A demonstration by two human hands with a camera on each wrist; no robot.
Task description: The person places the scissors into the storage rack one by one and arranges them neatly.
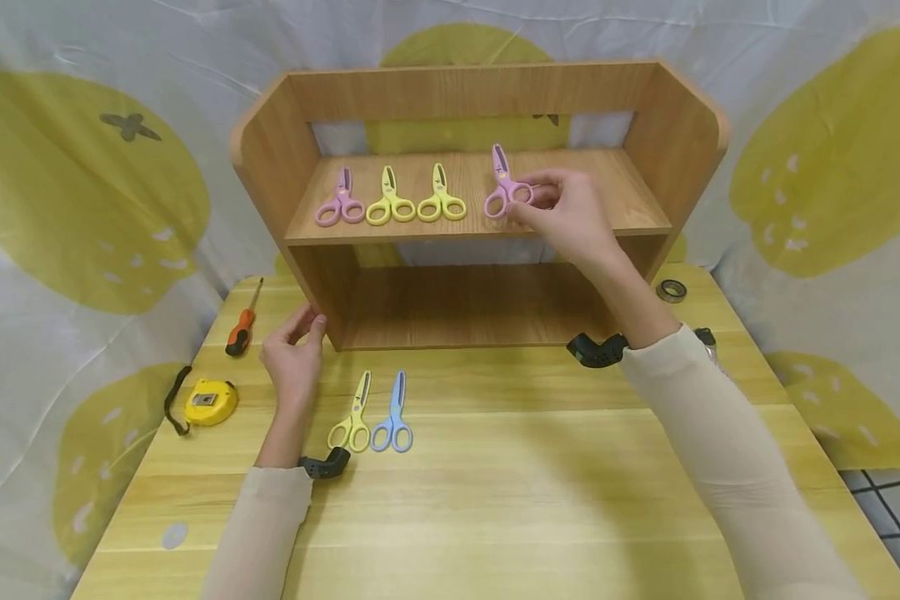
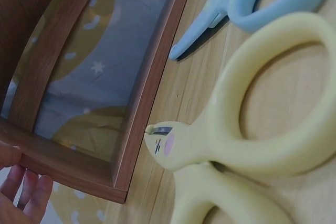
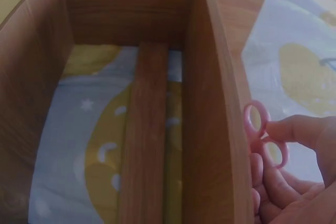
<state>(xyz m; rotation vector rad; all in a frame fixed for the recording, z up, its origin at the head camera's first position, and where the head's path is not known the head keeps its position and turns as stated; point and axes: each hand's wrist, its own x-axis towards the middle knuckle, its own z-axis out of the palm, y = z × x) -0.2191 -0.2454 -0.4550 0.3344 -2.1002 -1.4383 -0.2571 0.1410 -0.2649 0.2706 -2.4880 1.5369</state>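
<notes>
On the upper board of a wooden desk shelf (image 1: 420, 236), my right hand (image 1: 570, 212) pinches a pair of pink scissors (image 1: 501, 179) by the handle loops, blades pointing to the back. Left of it on that board lie another pair of pink scissors (image 1: 342, 200) and two yellow pairs, the nearer one being yellow scissors (image 1: 441, 196). My left hand (image 1: 294, 358) grips the lower front edge of the shelf's left side panel (image 2: 68, 174), thumb on one face and fingers on the other. Yellow scissors (image 1: 356, 417) and blue scissors (image 1: 396, 417) lie on the table before the shelf.
Left of the shelf are an orange-black screwdriver (image 1: 245, 325), a yellow tape measure (image 1: 210, 402) and a grey disc (image 1: 174, 535). A tape roll (image 1: 671, 290) lies at the right, near a partly hidden dark-ended object (image 1: 705, 337). A patterned cloth (image 1: 105, 250) hangs behind.
</notes>
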